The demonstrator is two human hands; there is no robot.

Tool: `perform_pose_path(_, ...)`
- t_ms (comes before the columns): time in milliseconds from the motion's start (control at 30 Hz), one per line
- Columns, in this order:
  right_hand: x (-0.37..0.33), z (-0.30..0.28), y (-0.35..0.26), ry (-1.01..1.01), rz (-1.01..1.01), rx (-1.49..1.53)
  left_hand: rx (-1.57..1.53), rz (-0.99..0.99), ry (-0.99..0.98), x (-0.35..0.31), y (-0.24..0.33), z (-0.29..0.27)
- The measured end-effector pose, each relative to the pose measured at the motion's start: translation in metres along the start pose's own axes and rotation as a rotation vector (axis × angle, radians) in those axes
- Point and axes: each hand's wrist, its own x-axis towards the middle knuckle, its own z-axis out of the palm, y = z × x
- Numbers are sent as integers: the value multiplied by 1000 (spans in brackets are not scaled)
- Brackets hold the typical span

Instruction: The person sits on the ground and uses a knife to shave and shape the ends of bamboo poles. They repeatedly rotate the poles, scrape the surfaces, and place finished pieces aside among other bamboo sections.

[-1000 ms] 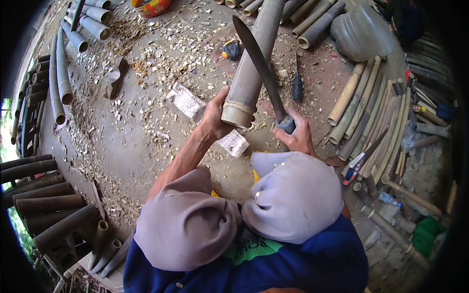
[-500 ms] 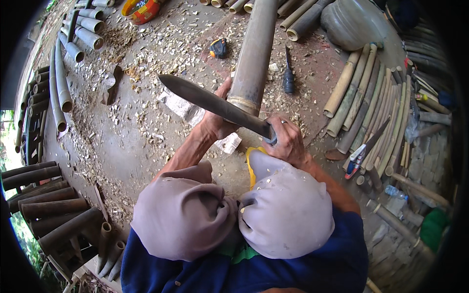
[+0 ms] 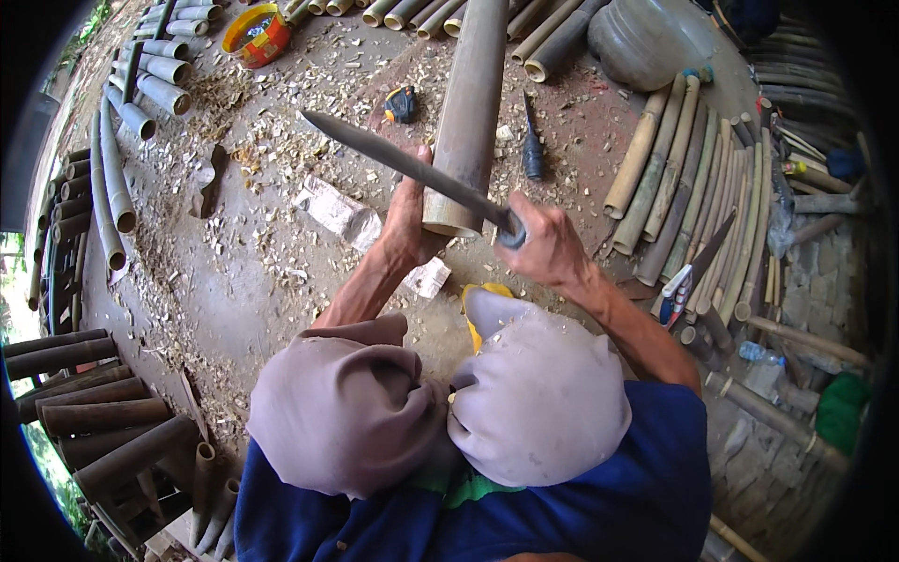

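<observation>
A thick brown bamboo pole (image 3: 465,112) slants away from me, its pale cut end facing my knees. My left hand (image 3: 409,220) is wrapped round its left side close to that end, the fingers partly hidden beneath. In my right hand (image 3: 548,242) is the dark handle of a machete (image 3: 403,161). Its long blade points to the far left and crosses over the bamboo just above the cut end. Whether the blade touches the bamboo, I cannot tell. Beyond my left wrist, a crumpled whitish strip (image 3: 339,214) lies on the ground.
Wood chips litter the ground. Beyond my hands lie a tape measure (image 3: 401,105) and a dark-handled screwdriver (image 3: 533,155). Bamboo lengths (image 3: 655,159) are laid out at right, near a handsaw (image 3: 688,281). More dark bamboo (image 3: 103,403) is stacked at left. A red-yellow tub (image 3: 257,37) stands far left.
My right hand has moved up and slightly right, tilting the machete more steeply. The bamboo's cut end has come nearer and a little left, my left hand still on it.
</observation>
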Motion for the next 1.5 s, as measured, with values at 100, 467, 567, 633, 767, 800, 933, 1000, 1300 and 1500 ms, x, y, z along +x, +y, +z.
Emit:
perform_pose_path(100, -2, 1, 1, 83, -201, -87, -102, 34, -209, 8, -2, -3)
perform_pose_path(467, 5, 13, 25, 25, 11, 18, 4, 57, -66, 8, -3, -4)
perform_pose_path(567, 2, 15, 10, 68, -196, -20, -11, -38, -119, 8, 0, -13)
perform_pose_path(633, 8, 15, 23, 106, -253, -66, 73, -60, -11, 5, 4, -8)
perform_pose_path(767, 1, 19, 30, 45, -30, 34, 34, -24, -43, 13, 1, -7)
perform_pose_path(800, -2, 17, 16, 67, -147, -27, -7, -98, -288, 11, 6, -10)
perform_pose_path(933, 12, 18, 19, 127, -84, 57, -32, -13, -25, 16, 2, -5)
perform_pose_path(1000, 7, 18, 13, 100, -106, 26, -102, -22, -150, 21, 3, -9)
perform_pose_path(1300, 7, 10, 21, 101, -315, -88, -47, -23, -193, 21, 3, -13)
perform_pose_path(1500, 6, 14, 23, 127, -179, 7, -121, -58, -215, 23, 1, -11)
